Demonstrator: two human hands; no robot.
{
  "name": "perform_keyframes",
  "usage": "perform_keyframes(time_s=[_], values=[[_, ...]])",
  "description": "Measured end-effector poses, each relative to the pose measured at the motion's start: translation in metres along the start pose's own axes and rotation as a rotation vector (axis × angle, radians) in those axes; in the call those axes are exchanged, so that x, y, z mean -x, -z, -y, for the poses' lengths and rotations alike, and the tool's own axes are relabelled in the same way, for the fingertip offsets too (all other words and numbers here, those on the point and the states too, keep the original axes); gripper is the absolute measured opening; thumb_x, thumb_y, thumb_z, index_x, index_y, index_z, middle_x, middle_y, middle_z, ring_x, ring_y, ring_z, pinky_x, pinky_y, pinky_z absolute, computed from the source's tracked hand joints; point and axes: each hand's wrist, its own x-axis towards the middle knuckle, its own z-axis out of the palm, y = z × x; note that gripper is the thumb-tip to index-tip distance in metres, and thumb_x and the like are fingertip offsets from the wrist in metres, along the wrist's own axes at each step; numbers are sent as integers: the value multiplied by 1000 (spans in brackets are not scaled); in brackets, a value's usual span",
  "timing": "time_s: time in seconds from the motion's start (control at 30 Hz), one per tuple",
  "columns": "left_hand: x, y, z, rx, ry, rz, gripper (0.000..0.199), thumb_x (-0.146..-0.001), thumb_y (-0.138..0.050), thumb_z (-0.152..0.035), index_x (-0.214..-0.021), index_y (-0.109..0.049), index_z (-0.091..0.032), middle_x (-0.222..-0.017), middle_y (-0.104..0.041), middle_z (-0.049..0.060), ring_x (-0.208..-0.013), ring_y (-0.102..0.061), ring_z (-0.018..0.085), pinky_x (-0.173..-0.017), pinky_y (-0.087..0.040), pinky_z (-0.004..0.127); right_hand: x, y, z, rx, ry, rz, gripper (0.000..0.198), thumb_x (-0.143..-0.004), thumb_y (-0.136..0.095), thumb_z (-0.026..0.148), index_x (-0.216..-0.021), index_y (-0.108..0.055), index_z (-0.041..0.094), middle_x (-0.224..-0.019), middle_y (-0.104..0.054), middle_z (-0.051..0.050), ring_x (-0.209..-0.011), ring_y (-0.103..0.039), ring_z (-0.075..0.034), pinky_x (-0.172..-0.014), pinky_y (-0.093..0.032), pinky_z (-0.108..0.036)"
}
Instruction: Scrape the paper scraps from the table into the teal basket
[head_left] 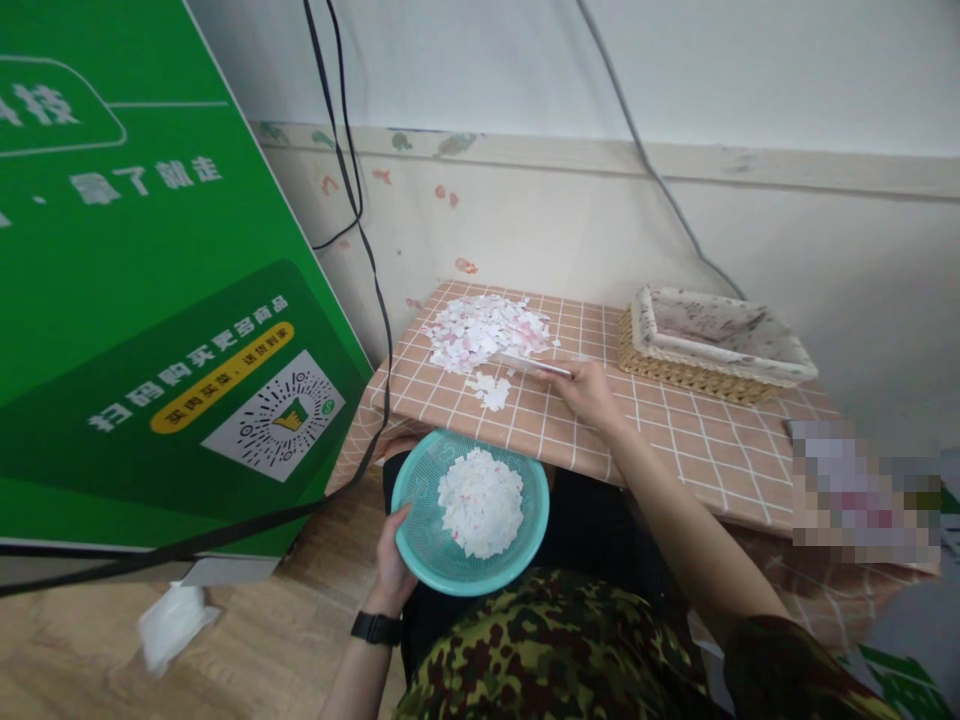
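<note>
My left hand (396, 562) grips the rim of a turquoise plastic sieve basket (471, 582), held over my lap just below the table edge. Inside the basket lies a heap of white paper scraps (481, 502). My right hand (585, 388) is closed around a thin, flat, light-coloured strip (529, 366); its exact kind is not clear. The strip's far end touches or hovers at a pile of torn paper scraps (480, 330), white with some pink. A small cluster of scraps (491, 391) lies in front of that pile.
A wicker basket with a cloth lining (720, 340) stands on the checked tablecloth (690, 440) at the right. To the left rises a green printed cabinet (150, 300), with black cables (382, 300) hanging beside it. A white plastic bag (174, 625) lies on the floor.
</note>
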Motion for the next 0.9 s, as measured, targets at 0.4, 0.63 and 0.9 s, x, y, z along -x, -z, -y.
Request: perform_keyframes(time_s=[0.4,0.63,0.9], values=[[1,-2,0,-12,-1,21,17,-67,-64,-23,-79,-71,-12,-76,-74,9,-72,-68,25,-76,-51,38,42,-2,17,-167,1,90,21,-83,-56,33,-96,-71,27,-106,-68,-1,-96,-64,-22,-84,-50,-35],[0,-1,0,-16,1,34,18,-69,-64,-24,-79,-71,-12,-74,-73,8,-65,-67,22,-72,-52,36,44,14,18,-111,-12,170,24,-83,-55,34,-100,-71,26,-101,-70,-3,-90,-66,-24,-80,-51,-36],[0,-1,0,-23,4,18,16,-68,-64,-24,-78,-71,-12,-74,-73,8,-67,-67,23,-72,-52,35,46,28,10,77,-135,-52,31,-80,-58,44,-86,-73,18,-75,-71,-4,-67,-63,-21,-56,-45,-29]])
